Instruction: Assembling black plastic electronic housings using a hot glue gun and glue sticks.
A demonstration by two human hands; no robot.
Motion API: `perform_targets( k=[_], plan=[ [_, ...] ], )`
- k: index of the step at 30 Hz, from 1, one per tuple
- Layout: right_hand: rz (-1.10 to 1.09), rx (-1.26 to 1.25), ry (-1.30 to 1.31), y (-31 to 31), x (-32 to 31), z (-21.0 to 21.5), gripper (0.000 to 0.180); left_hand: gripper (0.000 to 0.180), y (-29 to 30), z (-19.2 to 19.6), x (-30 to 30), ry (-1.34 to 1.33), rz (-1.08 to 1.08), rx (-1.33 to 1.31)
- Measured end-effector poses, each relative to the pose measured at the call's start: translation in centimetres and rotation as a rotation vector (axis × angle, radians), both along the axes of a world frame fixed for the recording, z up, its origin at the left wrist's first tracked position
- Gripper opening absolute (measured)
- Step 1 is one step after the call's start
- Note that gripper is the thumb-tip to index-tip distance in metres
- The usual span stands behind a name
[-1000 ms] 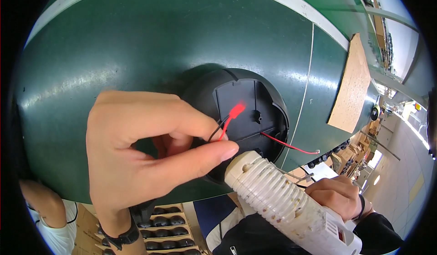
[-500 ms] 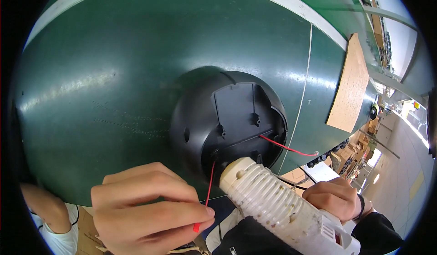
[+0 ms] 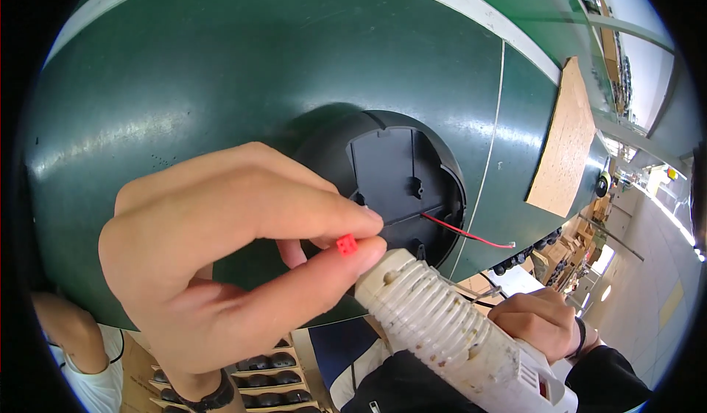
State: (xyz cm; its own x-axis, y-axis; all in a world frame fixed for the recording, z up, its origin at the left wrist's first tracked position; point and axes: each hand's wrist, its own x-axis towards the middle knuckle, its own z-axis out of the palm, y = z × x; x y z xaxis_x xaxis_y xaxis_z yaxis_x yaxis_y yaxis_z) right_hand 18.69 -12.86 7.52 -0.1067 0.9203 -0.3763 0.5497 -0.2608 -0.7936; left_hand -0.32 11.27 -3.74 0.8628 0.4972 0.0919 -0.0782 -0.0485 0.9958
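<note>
My left hand point(image 3: 243, 251) pinches a small red plug connector point(image 3: 346, 245) between thumb and fingertips, its socket face turned up. Beneath these fingers sits a black bowl-shaped plastic housing point(image 3: 383, 164), hollow side up, with ribs and screw posts inside. A red-and-black wire point(image 3: 465, 232) with a small pale plug runs out over the housing's right rim. From the lower right, a white glue gun point(image 3: 434, 313) with a ribbed barrel reaches up close to the housing's near edge; its tip is hidden behind my left fingers. Beside the gun's body my right hand point(image 3: 537, 323) is closed, apparently round its handle, which is mostly hidden.
The green work table point(image 3: 184, 67) has a pale raised edge along its far side. A tan board point(image 3: 563, 144) lies at the right. Rows of black round parts point(image 3: 272, 380) in cardboard dividers are below the table edge. Another person's arm point(image 3: 70, 332) shows at the lower left.
My left hand has risen up and right, bringing the red connector over the housing's near side and covering part of it. The glue gun and right hand have hardly moved.
</note>
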Motion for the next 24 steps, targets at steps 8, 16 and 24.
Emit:
perform_targets(
  k=[8,16,24],
  plan=[
    [-0.007,-0.049,-0.004,-0.3,0.1,0.5,0.025,0.018,0.1,0.0,-1.2,0.033,-0.004,0.041],
    [-0.122,0.05,0.043,-1.7,0.2,0.2,0.026,0.021,1.7,2.0,-0.3,0.057,-0.175,0.115],
    [-0.186,-0.03,0.085,-3.3,1.2,1.5,0.03,0.023,-0.5,6.0,6.8,0.329,-0.433,0.571]
  ],
)
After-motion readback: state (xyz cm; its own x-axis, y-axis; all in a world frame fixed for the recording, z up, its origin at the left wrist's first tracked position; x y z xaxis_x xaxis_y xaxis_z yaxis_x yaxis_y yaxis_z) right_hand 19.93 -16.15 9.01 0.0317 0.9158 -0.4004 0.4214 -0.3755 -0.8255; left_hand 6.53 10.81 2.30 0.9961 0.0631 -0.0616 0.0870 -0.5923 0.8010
